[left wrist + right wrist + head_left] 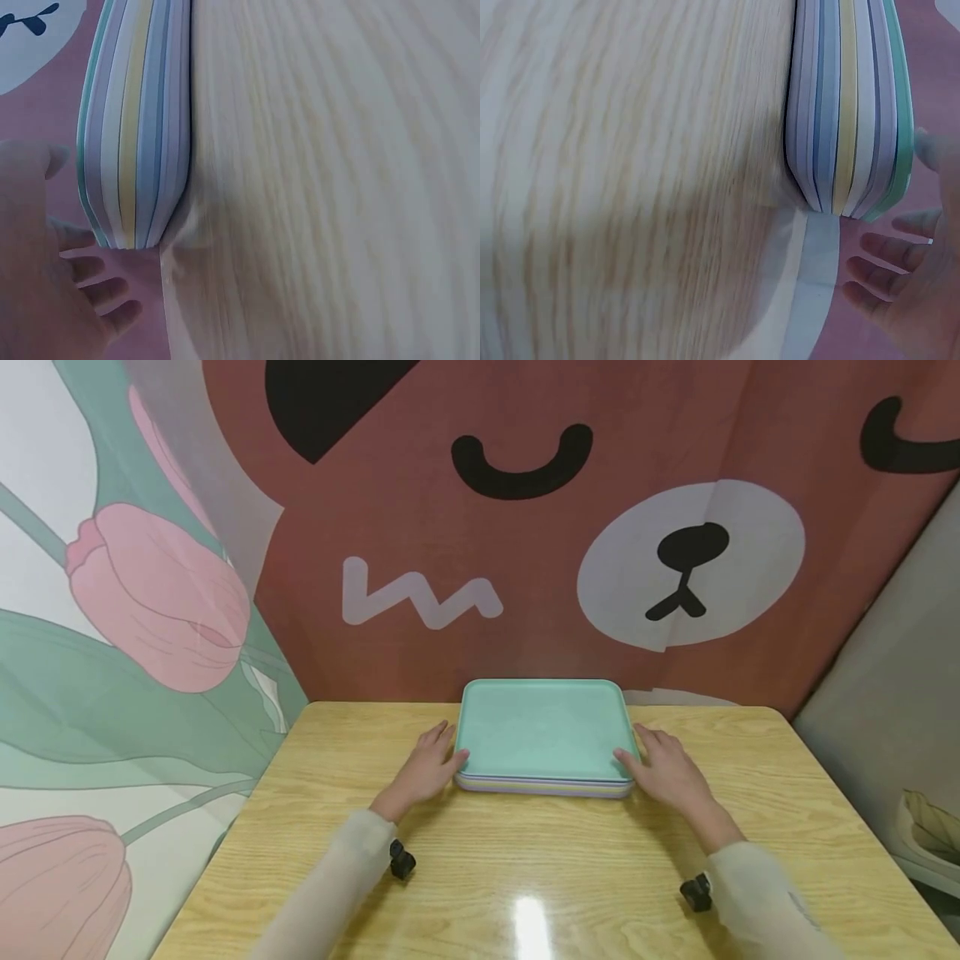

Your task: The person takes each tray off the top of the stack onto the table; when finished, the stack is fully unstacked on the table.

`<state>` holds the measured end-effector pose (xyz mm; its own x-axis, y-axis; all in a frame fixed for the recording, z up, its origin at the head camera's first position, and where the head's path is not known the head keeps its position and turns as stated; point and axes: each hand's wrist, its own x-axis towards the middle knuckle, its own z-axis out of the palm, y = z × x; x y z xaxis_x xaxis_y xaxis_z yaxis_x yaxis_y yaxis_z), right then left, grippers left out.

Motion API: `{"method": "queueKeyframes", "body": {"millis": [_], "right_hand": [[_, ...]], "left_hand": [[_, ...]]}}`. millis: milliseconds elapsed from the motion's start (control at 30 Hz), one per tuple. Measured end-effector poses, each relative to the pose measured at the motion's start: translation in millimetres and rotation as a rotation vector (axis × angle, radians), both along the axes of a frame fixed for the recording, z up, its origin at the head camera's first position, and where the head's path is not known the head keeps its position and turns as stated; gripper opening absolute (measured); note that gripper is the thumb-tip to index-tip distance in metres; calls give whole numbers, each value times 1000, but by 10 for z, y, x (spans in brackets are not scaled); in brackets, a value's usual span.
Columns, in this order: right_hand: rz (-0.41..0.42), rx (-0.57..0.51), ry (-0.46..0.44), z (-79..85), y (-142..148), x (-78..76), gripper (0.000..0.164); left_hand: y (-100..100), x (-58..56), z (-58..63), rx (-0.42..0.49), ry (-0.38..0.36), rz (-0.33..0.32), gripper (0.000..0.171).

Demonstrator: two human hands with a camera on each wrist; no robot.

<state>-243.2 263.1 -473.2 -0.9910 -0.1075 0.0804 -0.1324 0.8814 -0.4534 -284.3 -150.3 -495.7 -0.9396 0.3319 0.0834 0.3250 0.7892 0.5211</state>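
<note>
The left hand (426, 767) and right hand (671, 775), fingers spread, sit by stiff-looking, maybe slippery trays (547, 731), best held at the left and right ends.

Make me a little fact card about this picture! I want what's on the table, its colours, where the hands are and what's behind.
On the table: a stack of trays
Top tray: mint green
Colours below: purple, white, yellow, blue, lilac
Left hand: at the stack's left end, fingers spread
Right hand: at the right end, fingers spread
Touching: hard to tell
Behind: a big sleepy bear picture
</note>
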Motion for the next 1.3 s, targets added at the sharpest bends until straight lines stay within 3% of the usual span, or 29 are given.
{"method": "queueKeyframes", "body": {"millis": [267,567,800,1100,1300], "right_hand": [[-43,-112,-37,-47,-25,-48,76],[-89,-230,-63,-94,-39,-153,58],[-140,-310,-55,-58,-51,-182,47],[-265,-477,-191,42,9,-126,53],[-300,-624,-251,42,133,-87,55]], "left_hand": [[89,-47,-33,134,-77,20,71],[188,-101,-86,321,-126,-17,68],[242,-110,-62,382,-162,30,69],[247,-106,-53,416,-196,64,67],[206,-113,-75,403,-192,154,59]]}}
